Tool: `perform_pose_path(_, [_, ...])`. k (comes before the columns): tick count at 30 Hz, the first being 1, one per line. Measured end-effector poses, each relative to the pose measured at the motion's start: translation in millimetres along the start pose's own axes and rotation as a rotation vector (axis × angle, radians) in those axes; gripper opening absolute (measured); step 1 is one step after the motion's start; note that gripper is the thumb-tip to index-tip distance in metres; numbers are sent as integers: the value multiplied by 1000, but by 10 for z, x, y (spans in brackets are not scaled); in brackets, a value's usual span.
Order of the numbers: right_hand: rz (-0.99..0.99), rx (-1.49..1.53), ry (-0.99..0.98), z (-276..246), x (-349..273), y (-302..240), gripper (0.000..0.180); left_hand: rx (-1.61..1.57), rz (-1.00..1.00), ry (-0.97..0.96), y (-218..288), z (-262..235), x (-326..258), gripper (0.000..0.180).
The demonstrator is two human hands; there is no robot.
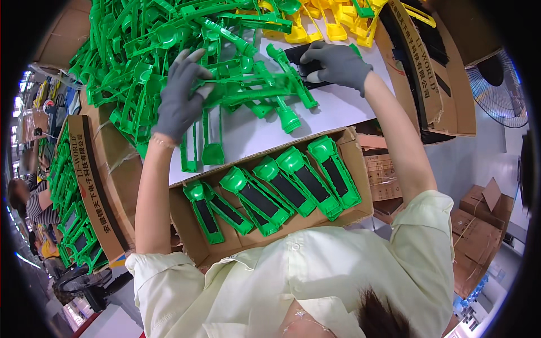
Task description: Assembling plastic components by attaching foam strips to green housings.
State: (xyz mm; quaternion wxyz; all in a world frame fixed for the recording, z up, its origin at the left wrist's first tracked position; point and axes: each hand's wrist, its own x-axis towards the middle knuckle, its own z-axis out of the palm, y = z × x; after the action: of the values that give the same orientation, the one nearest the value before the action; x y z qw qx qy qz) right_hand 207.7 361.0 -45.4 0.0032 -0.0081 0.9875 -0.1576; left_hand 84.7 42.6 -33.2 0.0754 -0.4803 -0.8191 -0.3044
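Note:
My left hand (183, 96), in a grey glove, pinches one end of a green plastic housing (248, 89) that is smeared by motion. The housing hangs over the white tabletop (248, 138), with other green parts under it. To the right, my right hand (335, 66), gloved too, has its thumb and fingers closed on a black flat piece (297, 56) that lies at the table, partly hidden by the glove. Close to my body, an open cardboard box (360, 191) holds several green housings (293, 177) with black strips set in them.
A big heap of green housings (141, 50) covers the table's left and back. Yellow parts (338, 22) lie at the back right. A carton with black pieces (422, 62) stands right, another with green parts (73, 197) left. Fans (496, 93) and stacked cartons (476, 236) surround the table.

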Motion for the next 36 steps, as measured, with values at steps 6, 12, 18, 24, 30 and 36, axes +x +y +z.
perform_pose_path(6, [8, -48, -117, 57, -23, -18, 32, -877, -670, 82, 530, -362, -513, 20])
perform_pose_path(12, [-69, -69, 43, 127, -95, -10, 37, -1277, -857, 215, 791, -238, -988, 37])
perform_pose_path(18, [-195, -23, 292, -76, -338, -69, 33, -1419, -930, 187, 975, -198, -1329, 33])
perform_pose_path(24, [213, 652, 433, -529, -887, -681, 16, -1519, -929, 189, 1177, -96, -1399, 33])
perform_pose_path(30, [522, 1045, 236, -329, -1354, -1721, 15, -1641, -914, 102, 1330, -40, -1398, 31])
perform_pose_path(36, [416, 932, 153, -68, -1457, -1912, 16, -1552, -946, 74, 1452, -59, -1442, 30])
